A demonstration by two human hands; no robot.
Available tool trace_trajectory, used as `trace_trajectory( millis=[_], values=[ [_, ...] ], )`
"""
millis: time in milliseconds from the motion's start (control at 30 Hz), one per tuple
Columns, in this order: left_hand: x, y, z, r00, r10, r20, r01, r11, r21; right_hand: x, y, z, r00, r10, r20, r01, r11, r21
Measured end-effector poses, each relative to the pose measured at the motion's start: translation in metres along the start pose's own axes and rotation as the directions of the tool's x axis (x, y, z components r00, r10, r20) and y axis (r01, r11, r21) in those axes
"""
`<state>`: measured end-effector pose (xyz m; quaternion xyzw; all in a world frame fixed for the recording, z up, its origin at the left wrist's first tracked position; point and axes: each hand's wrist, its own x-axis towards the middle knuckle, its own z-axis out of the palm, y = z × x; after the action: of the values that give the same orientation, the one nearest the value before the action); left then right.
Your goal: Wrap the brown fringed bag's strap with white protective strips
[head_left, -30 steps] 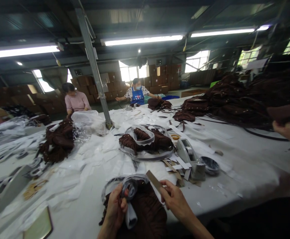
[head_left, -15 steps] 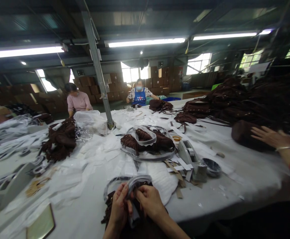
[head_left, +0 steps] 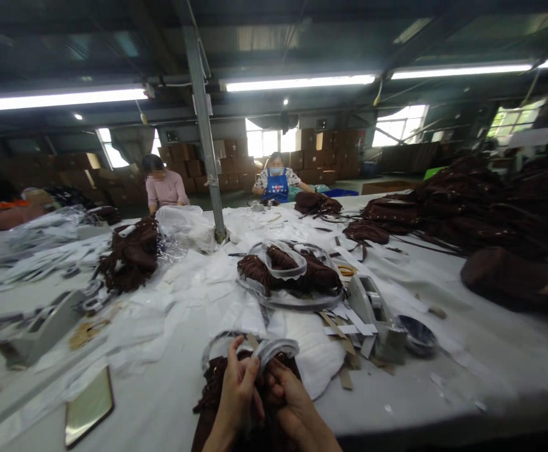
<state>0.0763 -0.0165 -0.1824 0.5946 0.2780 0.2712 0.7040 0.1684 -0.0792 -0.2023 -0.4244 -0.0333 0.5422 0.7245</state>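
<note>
A dark brown fringed bag [head_left: 208, 395] lies at the table's near edge, below both hands. Its strap [head_left: 278, 347], wrapped in clear or whitish film, arches up over the bag. My left hand [head_left: 238, 392] is closed on the left part of this strap, thumb against fingers, with a small beige edge showing beside the fingertips. Curled under the arch, my right hand [head_left: 292, 398] grips the strap's right side close to the bag. The fingers partly hide what lies between the two hands.
Ahead lies another brown fringed bag [head_left: 321, 273] with wrapped straps. A tape dispenser [head_left: 389, 336], dark bowl [head_left: 417, 336] and card strips [head_left: 344, 351] are to the right. A phone-like slab [head_left: 90, 405] and second dispenser [head_left: 42, 333] are left. A metal post [head_left: 208, 138] rises beyond.
The view has swung left. My left fingers have shifted on the strap, and my right fingers curl lower beneath it. The pale flap between my hands is now out of sight.
</note>
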Motion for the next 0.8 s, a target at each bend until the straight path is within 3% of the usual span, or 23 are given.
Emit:
trace_trajectory(
  millis=[133,200,300,467,633,700,733,800],
  values=[
    [0.006,0.0,-0.005,0.985,-0.053,0.166,0.059,0.998,-0.031,0.001,0.002,-0.003,0.987,-0.155,0.039,0.159,0.978,-0.138],
    [0.006,0.001,-0.008,0.979,-0.057,0.198,0.069,0.996,-0.056,0.001,-0.001,-0.004,0.966,-0.25,0.065,0.258,0.914,-0.312],
    [0.005,0.005,-0.01,0.98,-0.035,0.194,0.049,0.996,-0.07,-0.002,-0.008,-0.004,0.949,-0.301,0.093,0.308,0.824,-0.475],
    [0.004,0.009,-0.013,0.983,0.007,0.182,0.008,0.997,-0.079,-0.02,-0.02,-0.011,0.949,-0.293,0.119,0.314,0.838,-0.447],
    [0.006,0.012,-0.018,0.97,-0.002,0.244,0.031,0.993,-0.114,-0.044,-0.031,-0.019,0.932,-0.266,0.244,0.347,0.849,-0.399],
    [0.004,0.016,-0.018,0.966,-0.007,0.257,0.039,0.992,-0.118,-0.049,-0.037,-0.019,0.91,-0.342,0.233,0.414,0.75,-0.517],
    [0.003,0.019,-0.018,0.965,-0.011,0.263,0.043,0.992,-0.118,-0.05,-0.041,-0.017,0.883,-0.409,0.229,0.46,0.658,-0.596],
    [0.0,0.025,-0.017,0.958,-0.022,0.286,0.052,0.994,-0.098,-0.049,-0.049,-0.013,0.779,-0.56,0.282,0.557,0.412,-0.721]
  ],
)
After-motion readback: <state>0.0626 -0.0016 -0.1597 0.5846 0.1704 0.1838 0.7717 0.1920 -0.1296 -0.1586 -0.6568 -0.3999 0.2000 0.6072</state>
